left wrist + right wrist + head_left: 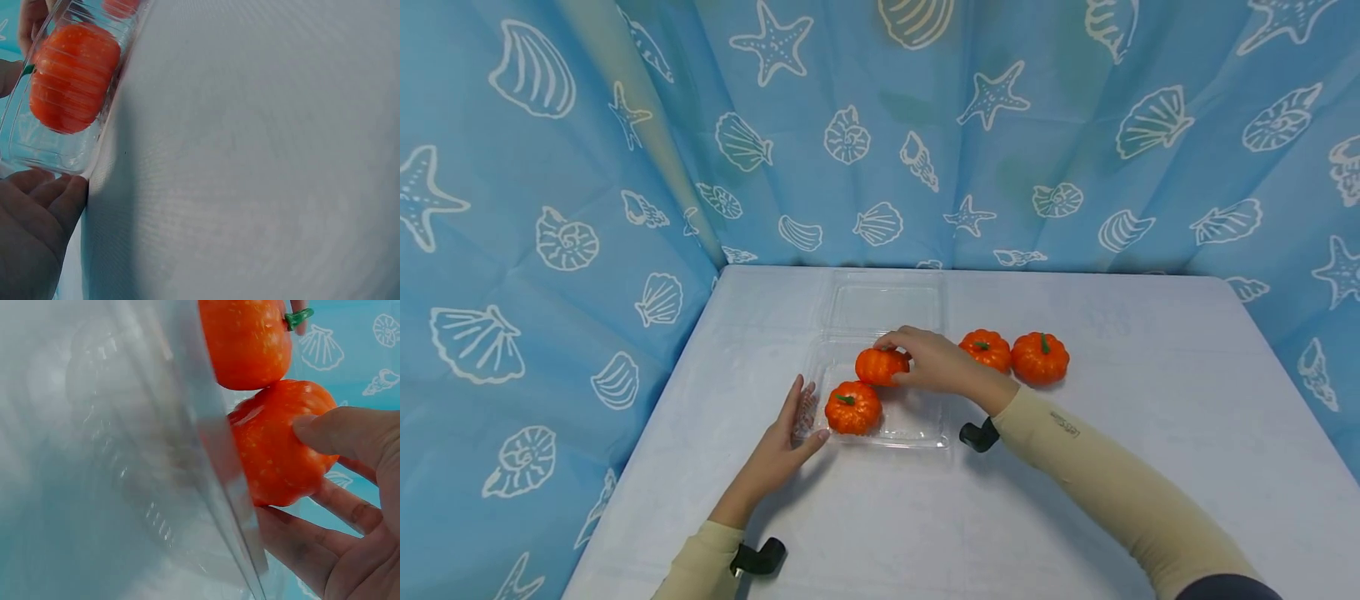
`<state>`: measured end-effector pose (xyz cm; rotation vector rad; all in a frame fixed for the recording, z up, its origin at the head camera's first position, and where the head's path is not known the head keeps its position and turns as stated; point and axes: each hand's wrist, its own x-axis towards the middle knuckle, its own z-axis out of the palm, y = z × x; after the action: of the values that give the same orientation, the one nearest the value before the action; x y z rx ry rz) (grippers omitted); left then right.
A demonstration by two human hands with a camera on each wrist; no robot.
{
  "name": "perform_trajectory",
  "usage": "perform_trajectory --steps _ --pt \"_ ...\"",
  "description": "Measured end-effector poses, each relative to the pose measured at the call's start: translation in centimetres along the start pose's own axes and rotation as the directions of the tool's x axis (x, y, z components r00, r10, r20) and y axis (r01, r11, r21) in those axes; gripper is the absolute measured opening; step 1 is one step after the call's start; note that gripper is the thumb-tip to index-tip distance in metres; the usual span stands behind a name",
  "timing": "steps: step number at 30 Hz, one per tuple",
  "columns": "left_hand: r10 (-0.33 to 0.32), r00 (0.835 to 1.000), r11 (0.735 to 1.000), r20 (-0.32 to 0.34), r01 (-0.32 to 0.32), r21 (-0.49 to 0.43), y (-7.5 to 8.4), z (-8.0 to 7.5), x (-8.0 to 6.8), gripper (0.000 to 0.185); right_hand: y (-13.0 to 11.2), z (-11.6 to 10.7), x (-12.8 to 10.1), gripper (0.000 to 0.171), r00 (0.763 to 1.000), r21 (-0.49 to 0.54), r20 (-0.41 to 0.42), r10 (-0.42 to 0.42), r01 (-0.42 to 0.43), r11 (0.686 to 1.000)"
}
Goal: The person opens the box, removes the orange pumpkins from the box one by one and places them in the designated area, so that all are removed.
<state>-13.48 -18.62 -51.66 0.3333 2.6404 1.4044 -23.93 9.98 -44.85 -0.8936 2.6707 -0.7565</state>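
Note:
In the head view, my right hand (936, 360) holds a small orange toy pumpkin (878, 367) inside a clear plastic clamshell box (917, 432). The right wrist view shows my thumb on one side of that pumpkin (281, 447) and fingers on the other. It touches a second pumpkin (853, 408) with a green stem, which sits at the box's near left. My left hand (782, 450) rests against the left side of the box, fingers extended. In the left wrist view its fingertips (76, 184) touch the box's rim.
Two more orange pumpkins, one (985, 350) partly behind my right wrist and another (1041, 359), stand side by side to the right of the box. The box's lid (887, 302) lies folded back on the white table (1150, 400). A blue shell-print curtain (850, 200) hangs behind.

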Motion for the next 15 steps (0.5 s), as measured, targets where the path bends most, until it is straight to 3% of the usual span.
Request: perform_trajectory --steps 4,15 --pt "-0.003 1.000 1.000 0.002 0.003 -0.001 -0.03 -0.04 0.03 0.097 0.17 -0.15 -0.53 0.050 1.000 -0.005 0.020 0.010 -0.010 1.000" --pt "0.012 1.000 1.000 -0.002 -0.012 -0.004 -0.11 0.13 0.09 0.097 0.37 0.64 -0.63 0.053 0.997 0.126 -0.006 0.074 -0.072 0.989"
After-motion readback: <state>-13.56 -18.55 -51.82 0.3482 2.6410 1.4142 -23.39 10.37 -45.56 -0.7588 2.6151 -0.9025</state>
